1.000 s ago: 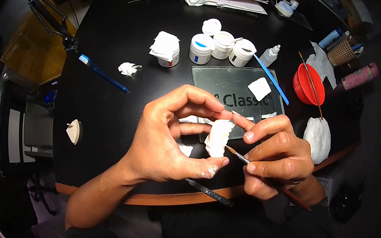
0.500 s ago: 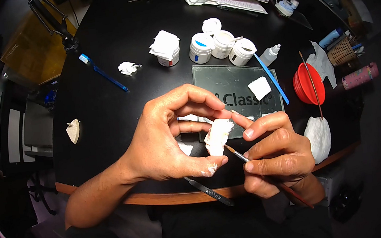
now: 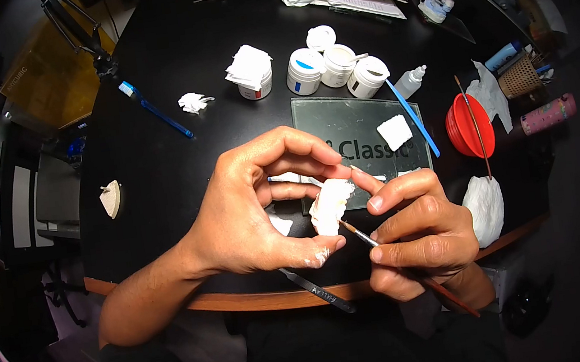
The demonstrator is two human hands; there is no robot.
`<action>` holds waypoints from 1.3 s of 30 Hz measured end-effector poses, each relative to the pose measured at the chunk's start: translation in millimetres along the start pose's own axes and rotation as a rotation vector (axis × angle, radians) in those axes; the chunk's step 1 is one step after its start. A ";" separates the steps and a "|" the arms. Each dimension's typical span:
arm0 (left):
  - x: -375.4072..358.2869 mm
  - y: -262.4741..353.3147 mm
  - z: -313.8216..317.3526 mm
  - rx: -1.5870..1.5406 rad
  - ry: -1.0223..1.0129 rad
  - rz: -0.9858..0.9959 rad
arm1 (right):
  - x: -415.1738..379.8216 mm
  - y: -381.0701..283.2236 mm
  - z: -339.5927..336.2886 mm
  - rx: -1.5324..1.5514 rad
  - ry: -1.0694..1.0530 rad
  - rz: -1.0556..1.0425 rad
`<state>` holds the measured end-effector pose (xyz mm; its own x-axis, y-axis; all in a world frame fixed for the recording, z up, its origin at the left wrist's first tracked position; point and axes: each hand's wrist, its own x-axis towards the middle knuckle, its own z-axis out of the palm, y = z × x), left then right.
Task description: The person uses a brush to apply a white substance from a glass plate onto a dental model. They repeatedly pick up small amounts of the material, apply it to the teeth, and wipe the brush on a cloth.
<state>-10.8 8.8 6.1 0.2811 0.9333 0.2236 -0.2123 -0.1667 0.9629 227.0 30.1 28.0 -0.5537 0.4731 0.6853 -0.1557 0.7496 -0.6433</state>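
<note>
My left hand point(image 3: 249, 200) is closed round a small whitish plaster-like piece point(image 3: 329, 206), held between thumb and fingers; its thumb carries white residue. A fine paintbrush point(image 3: 362, 234) with a reddish handle is pinched in my right hand point(image 3: 423, 237). The brush tip meets or nearly meets the right edge of the piece. The index fingers of both hands come together just above it. Beneath the hands lies a glass slab point(image 3: 361, 114) lettered "Classic", with a folded white tissue point(image 3: 394, 133) on it.
Several white jars point(image 3: 305, 72) stand behind the slab beside a dropper bottle point(image 3: 411, 81). A blue stick point(image 3: 413, 119) leans across the slab's right edge. At right are a red bowl point(image 3: 468, 126) with a brush across it and a white bundle point(image 3: 484, 211). Tweezers point(image 3: 318, 290) overhang the front edge.
The view has shifted very slightly. Both hands keep nearly the same pose, with the brush tip still at the right side of the white piece.
</note>
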 end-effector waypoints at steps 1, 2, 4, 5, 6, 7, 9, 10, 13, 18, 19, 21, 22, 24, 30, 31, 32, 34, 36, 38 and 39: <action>-0.1 0.1 -0.1 0.001 0.000 -0.004 | 0.3 -0.5 0.1 -0.004 -0.003 0.003; -0.2 0.2 -0.1 0.001 0.001 -0.008 | 0.3 -1.1 0.2 -0.008 -0.006 0.007; -0.1 0.9 0.1 0.000 0.002 -0.015 | -1.6 -0.1 0.8 -0.002 0.010 0.000; 0.0 2.1 0.2 -0.001 0.003 -0.018 | -2.1 0.3 1.1 0.001 0.018 -0.005; -0.1 2.7 0.4 -0.002 0.005 -0.022 | -2.2 0.0 1.2 -0.005 0.017 -0.004; -0.4 2.6 0.4 -0.002 0.005 -0.022 | -2.3 -0.3 1.2 -0.010 0.016 -0.002; -0.7 2.0 0.5 -0.001 0.004 -0.022 | -2.2 -0.5 1.1 -0.018 0.014 -0.003; -0.7 2.0 0.4 0.002 0.004 -0.020 | -1.9 -0.3 1.2 -0.019 0.012 -0.005; -0.3 2.2 -0.2 0.016 -0.013 -0.013 | -1.3 -0.6 2.2 -0.027 0.012 -0.002; 0.6 3.3 -1.8 0.037 -0.043 0.002 | -2.0 -0.3 0.8 -0.045 -0.002 0.000; 0.4 2.6 -1.2 0.026 -0.030 0.001 | -2.2 0.1 0.8 -0.048 -0.003 -0.003; -0.7 1.0 0.6 0.004 -0.001 -0.004 | -2.4 0.5 1.1 -0.051 -0.007 -0.004; -0.6 1.1 0.4 0.008 -0.003 -0.001 | -1.9 0.5 0.9 -0.053 -0.010 -0.004; -0.6 1.6 0.3 0.015 -0.008 0.004 | -2.2 0.8 0.9 -0.048 -0.008 -0.004; -0.6 1.4 0.7 0.012 -0.008 0.003 | -1.5 0.6 0.9 -0.031 -0.005 -0.003; -0.4 1.5 0.6 0.013 -0.009 0.001 | -1.2 0.3 0.8 -0.034 -0.009 -0.001; -0.5 1.7 0.5 0.013 -0.010 0.000 | -1.2 0.0 0.7 -0.038 -0.013 0.002; -0.2 2.3 0.4 0.017 -0.012 0.000 | -1.1 0.3 0.5 -0.037 -0.015 0.000; -0.1 2.6 0.5 0.024 -0.013 0.003 | -1.0 0.3 0.5 -0.031 -0.010 -0.001; -0.8 1.3 0.4 -0.004 -0.013 -0.010 | -1.0 -0.3 0.6 -0.021 0.002 0.000; -1.1 1.1 0.1 -0.018 -0.012 -0.016 | -1.3 0.5 0.7 -0.005 0.028 -0.004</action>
<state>-11.3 7.5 7.0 0.2960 0.9318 0.2102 -0.2241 -0.1462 0.9635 227.0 29.5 26.6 -0.5299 0.4829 0.6972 -0.1541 0.7536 -0.6391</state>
